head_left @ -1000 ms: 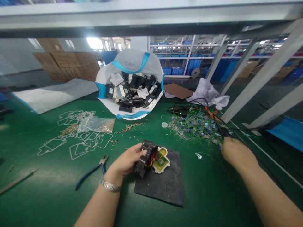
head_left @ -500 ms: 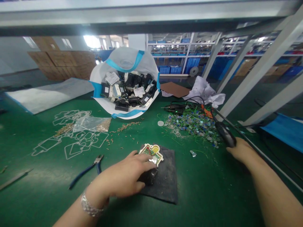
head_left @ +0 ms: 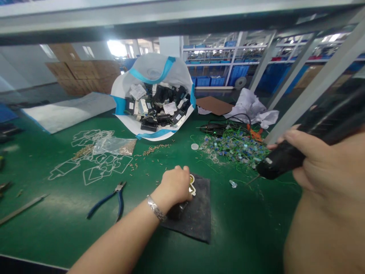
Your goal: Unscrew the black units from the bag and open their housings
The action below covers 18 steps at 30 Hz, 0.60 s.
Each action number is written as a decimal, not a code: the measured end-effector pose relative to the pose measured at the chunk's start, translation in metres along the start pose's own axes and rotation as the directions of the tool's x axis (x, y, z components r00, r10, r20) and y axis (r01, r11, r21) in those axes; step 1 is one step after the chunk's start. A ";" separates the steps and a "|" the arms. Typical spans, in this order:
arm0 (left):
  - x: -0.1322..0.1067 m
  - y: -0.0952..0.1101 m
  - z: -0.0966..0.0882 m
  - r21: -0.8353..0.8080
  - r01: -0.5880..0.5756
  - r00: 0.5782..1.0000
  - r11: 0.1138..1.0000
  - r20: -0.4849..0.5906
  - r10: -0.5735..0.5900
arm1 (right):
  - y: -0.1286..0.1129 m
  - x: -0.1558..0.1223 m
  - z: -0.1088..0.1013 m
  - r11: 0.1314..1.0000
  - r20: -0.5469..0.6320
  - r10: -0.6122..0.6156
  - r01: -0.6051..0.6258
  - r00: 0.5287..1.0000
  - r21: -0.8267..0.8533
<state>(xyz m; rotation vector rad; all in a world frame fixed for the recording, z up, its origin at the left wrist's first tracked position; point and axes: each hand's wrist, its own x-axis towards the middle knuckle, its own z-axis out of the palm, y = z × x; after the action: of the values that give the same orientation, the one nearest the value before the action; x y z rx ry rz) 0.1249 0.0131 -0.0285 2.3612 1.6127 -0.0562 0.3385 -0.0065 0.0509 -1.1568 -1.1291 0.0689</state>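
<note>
Tool (head_left: 285,158), black, cylindrical and thin-tipped, gripped in the right hand (head_left: 330,171), could gouge the rounded white-rimmed part (head_left: 193,188) if the left hand (head_left: 176,184), its hold obscured, slips.

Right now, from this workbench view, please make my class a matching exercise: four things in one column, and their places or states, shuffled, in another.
Things
1. Blue-handled metal pliers
2. Black cylindrical power tool
3. White bag with light-blue trim
4. Dark flat square mat

Places or states
A. Holding black and white casings
B. Gripped in the right hand
C. Partly beneath the left hand
D. Lying with handles spread

Pairs: 1-D, 2-B, 3-A, 4-C
</note>
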 end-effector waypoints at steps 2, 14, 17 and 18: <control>-0.007 0.002 -0.006 0.086 -0.150 0.988 0.985 0.035 0.148 | -0.009 -0.007 0.010 0.957 0.028 -0.006 -0.002 1.000 0.289; -0.062 0.001 0.033 0.411 -0.242 0.876 0.879 -0.297 0.380 | -0.028 -0.042 0.018 0.941 0.224 0.037 -0.109 0.974 0.321; -0.067 0.016 0.060 0.401 -0.099 0.838 0.911 -0.460 0.294 | -0.028 -0.046 0.021 0.932 0.249 0.046 -0.131 0.968 0.339; -0.067 0.019 0.067 0.389 -0.061 0.823 0.919 -0.501 0.267 | -0.028 -0.048 0.022 0.929 0.258 0.043 -0.133 0.965 0.345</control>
<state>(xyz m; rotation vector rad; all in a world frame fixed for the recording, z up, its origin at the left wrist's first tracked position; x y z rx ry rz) 0.1255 -0.0714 -0.0764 2.9988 1.7301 0.4442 0.2859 -0.0317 0.0394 -0.8833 -1.2200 0.4838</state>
